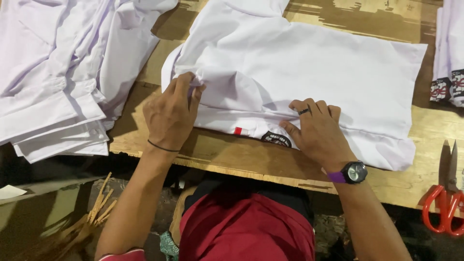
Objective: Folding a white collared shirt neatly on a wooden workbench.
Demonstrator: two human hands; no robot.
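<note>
White shirt (309,67) lengthwise left-to-right

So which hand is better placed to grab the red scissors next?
The right hand, probably. The scissors lie at the right edge of the wooden table, on that hand's side. The left hand is farther off, pinching a fold of the white shirt.

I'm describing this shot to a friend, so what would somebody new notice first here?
First, the white shirt spread across the middle of the wooden table, with both hands on its near edge: the left hand pinches a fold of cloth, the right hand, wearing a ring and a wristwatch, presses it flat. Next, the stack of folded white garments at the left, and the red-handled scissors at the table's right edge.
</note>
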